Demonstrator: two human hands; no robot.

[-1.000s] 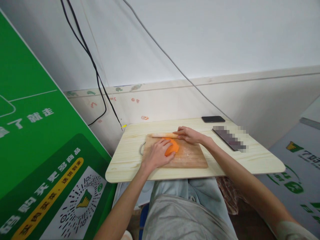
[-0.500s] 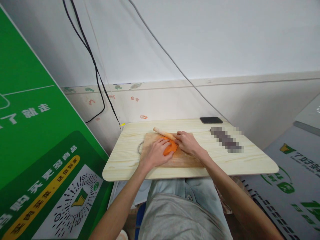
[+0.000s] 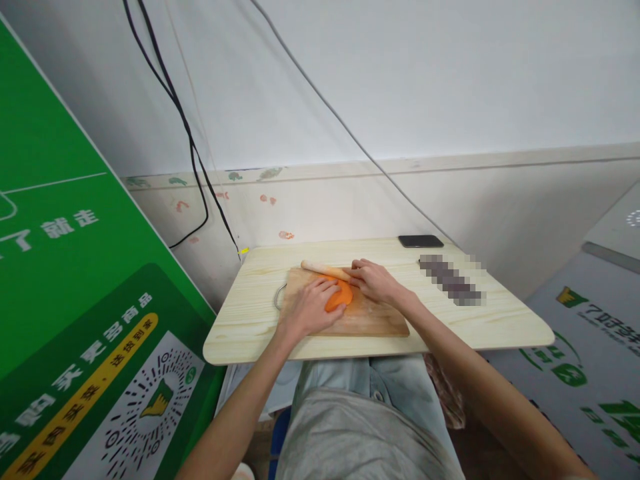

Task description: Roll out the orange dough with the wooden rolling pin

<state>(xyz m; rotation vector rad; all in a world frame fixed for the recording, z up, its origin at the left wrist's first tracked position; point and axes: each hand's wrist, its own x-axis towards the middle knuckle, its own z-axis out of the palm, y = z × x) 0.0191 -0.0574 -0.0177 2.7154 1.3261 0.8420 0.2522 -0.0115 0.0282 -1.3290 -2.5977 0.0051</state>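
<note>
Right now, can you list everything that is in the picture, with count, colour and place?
Table: one, pale wood, in front of the person.
Cutting board: one, brown wood, on the table.
Orange dough: one piece, orange, on the board.
Rolling pin: one, light wood, at the board's far edge.
Phone: one, black, far right of the table.
Cables: black and grey, on the wall.
Green sign: one, at left.
Left hand: on the dough.
Right hand: on the rolling pin.

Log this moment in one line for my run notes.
left hand: on orange dough | right hand: grips rolling pin | cutting board
</note>
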